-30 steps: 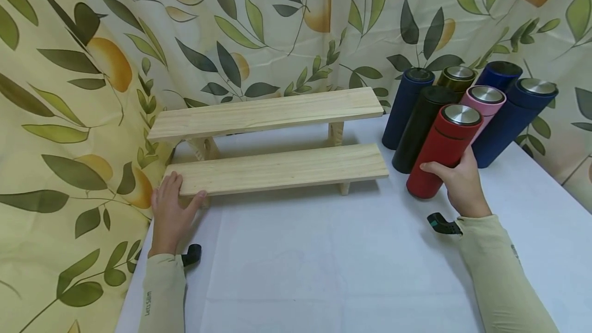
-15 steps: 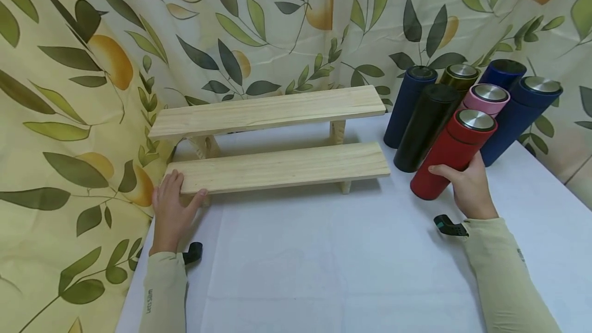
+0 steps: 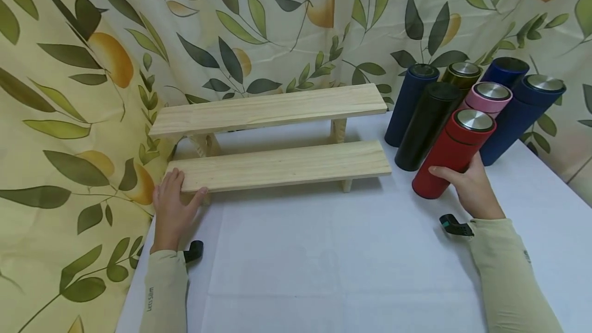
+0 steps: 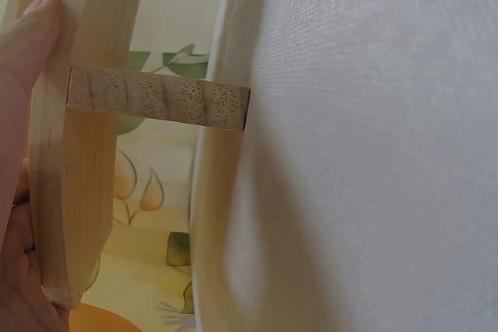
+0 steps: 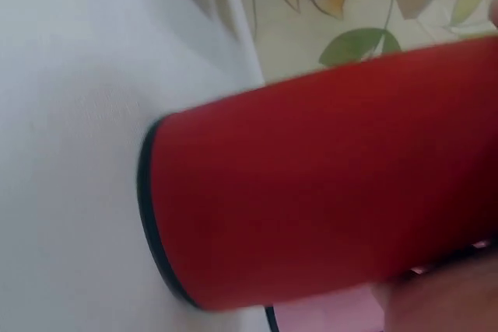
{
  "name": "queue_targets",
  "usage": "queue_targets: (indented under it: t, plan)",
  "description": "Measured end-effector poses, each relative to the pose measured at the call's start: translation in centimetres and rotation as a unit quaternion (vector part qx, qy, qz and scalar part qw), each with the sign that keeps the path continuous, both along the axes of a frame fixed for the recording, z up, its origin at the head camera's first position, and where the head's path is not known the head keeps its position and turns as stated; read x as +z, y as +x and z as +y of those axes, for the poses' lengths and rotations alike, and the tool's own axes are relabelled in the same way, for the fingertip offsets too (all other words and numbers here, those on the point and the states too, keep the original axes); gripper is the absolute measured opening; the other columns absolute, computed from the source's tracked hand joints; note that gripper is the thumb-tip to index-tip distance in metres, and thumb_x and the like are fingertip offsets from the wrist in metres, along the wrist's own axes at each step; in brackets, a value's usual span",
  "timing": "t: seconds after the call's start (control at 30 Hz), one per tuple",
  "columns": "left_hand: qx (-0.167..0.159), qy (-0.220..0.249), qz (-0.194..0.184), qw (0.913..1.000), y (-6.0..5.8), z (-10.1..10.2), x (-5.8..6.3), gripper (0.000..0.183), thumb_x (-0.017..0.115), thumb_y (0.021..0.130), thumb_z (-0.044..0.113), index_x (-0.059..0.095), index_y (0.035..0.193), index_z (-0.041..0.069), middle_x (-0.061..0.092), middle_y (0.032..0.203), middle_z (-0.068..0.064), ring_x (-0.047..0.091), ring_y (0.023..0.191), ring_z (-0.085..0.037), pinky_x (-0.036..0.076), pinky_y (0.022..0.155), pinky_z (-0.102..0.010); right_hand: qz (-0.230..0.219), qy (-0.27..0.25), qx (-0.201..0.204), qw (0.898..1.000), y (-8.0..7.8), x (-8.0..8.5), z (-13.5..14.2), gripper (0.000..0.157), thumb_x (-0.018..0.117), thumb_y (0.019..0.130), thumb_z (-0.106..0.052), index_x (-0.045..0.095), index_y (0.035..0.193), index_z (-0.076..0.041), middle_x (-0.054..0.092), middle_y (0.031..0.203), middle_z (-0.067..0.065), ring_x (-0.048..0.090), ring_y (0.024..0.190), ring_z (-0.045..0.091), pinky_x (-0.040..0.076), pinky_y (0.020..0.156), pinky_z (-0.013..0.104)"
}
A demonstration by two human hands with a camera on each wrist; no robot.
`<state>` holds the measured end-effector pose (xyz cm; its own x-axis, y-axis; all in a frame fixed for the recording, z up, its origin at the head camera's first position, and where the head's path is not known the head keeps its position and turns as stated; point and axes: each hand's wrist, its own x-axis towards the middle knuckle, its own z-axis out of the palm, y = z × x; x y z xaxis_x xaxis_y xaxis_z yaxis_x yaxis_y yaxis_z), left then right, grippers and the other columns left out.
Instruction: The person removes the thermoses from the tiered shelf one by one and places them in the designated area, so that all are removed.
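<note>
A two-step wooden stand (image 3: 277, 163) has one plank low in front and a higher one behind. My left hand (image 3: 174, 209) holds the left end of the lower plank, its thumb at the front edge and the fingers over the end. In the left wrist view, the thumb (image 4: 31, 36) lies along the plank (image 4: 85, 184) above a wooden leg (image 4: 159, 99). My right hand (image 3: 474, 189) grips a red thermos (image 3: 450, 150) with a silver lid around its lower half. Its black-rimmed base is close over the white cloth in the right wrist view.
Behind the red thermos stand more thermoses: a black one (image 3: 423, 130), a dark blue one (image 3: 409, 107), an olive one (image 3: 458, 76), a pink one (image 3: 489, 92) and two blue ones. Leaf-patterned curtains (image 3: 277, 30) hang behind and left of the white-covered table (image 3: 287, 251).
The red thermos, in my right hand, has shifted slightly right and now overlaps more of the pink one. My left hand keeps its place on the stand.
</note>
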<state>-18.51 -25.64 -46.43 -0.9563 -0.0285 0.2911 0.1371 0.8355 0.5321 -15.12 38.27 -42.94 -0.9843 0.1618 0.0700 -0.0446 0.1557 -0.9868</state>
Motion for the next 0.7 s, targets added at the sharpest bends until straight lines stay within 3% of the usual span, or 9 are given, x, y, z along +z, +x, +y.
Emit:
queue_targets:
  t: [0.1,0.17,0.3,0.37,0.43,0.53,0.6,0.7]
  plan:
    - [0.001,-0.001,0.002,1.0,0.0,0.0,-0.1,0.086,0.071,0.102,0.044,0.039,0.158,-0.013,0.031,0.169,-0.031,0.021,0.158,-0.047,0.0,0.128,-0.06,-0.021,0.038,0.014,0.999,0.0,0.0,0.4,0.083,0.072,0.103,-0.016,0.02,0.162,-0.039,0.035,0.159,-0.002,0.035,0.138,0.012,0.044,0.111,0.034]
    - [0.001,-0.002,0.005,1.0,0.1,0.0,-0.2,0.087,0.071,0.102,0.045,0.039,0.158,-0.013,0.031,0.168,-0.031,0.021,0.158,-0.047,0.0,0.128,-0.06,-0.03,0.049,0.023,0.998,-0.1,-0.1,0.6,0.083,0.071,0.105,-0.018,0.016,0.164,-0.04,0.031,0.163,0.004,0.033,0.142,0.016,0.036,0.121,0.048]
    - [0.001,0.001,0.008,1.0,0.1,0.1,-0.2,0.086,0.071,0.102,0.045,0.039,0.157,-0.014,0.031,0.168,-0.031,0.021,0.158,-0.047,0.0,0.128,-0.06,-0.049,0.072,0.032,0.996,-0.4,-0.2,1.0,0.082,0.068,0.107,-0.024,0.013,0.165,-0.043,0.025,0.168,0.008,0.028,0.146,0.021,0.026,0.123,0.066]
    - [0.0,0.002,0.01,0.9999,0.1,0.1,-0.3,0.086,0.071,0.102,0.044,0.039,0.157,-0.014,0.032,0.168,-0.031,0.022,0.158,-0.047,0.0,0.128,-0.06,-0.052,0.074,0.039,0.995,-0.3,-0.2,1.2,0.081,0.066,0.108,-0.024,0.013,0.166,-0.042,0.025,0.166,0.007,0.029,0.145,0.02,0.028,0.123,0.063]
    - [-0.001,0.002,0.01,1.0,0.0,0.2,-0.3,0.086,0.071,0.102,0.043,0.039,0.157,-0.013,0.031,0.168,-0.031,0.022,0.158,-0.047,0.0,0.128,-0.06,-0.051,0.079,0.04,0.995,-0.1,0.0,1.5,0.08,0.065,0.108,-0.025,0.013,0.167,-0.042,0.026,0.165,0.005,0.03,0.142,0.017,0.037,0.12,0.047]
    - [-0.006,0.003,0.007,1.0,-0.2,0.3,-0.4,0.086,0.071,0.102,0.043,0.039,0.158,-0.013,0.031,0.168,-0.031,0.021,0.158,-0.047,-0.001,0.128,-0.059,-0.03,0.073,0.028,0.996,0.7,0.7,2.0,0.078,0.06,0.11,-0.025,0.01,0.169,-0.039,0.021,0.169,0.008,0.026,0.147,0.019,0.039,0.115,0.025]
    - [-0.01,0.004,0.004,0.9999,-0.3,0.4,-0.4,0.086,0.071,0.102,0.044,0.038,0.158,-0.013,0.031,0.168,-0.031,0.02,0.158,-0.047,-0.001,0.128,-0.059,-0.005,0.086,-0.004,0.996,1.5,1.6,2.2,0.075,0.055,0.112,-0.026,0.009,0.17,-0.035,0.019,0.171,0.01,0.024,0.152,0.02,0.036,0.112,0.015]
    - [-0.016,0.002,-0.006,0.9999,-0.4,0.4,-0.3,0.086,0.07,0.103,0.045,0.038,0.159,-0.013,0.029,0.169,-0.031,0.019,0.159,-0.047,0.0,0.128,-0.06,0.028,0.121,-0.094,0.988,2.9,3.4,1.6,0.067,0.049,0.113,-0.026,0.013,0.17,-0.029,0.022,0.173,0.01,0.023,0.158,0.017,0.025,0.122,0.02]
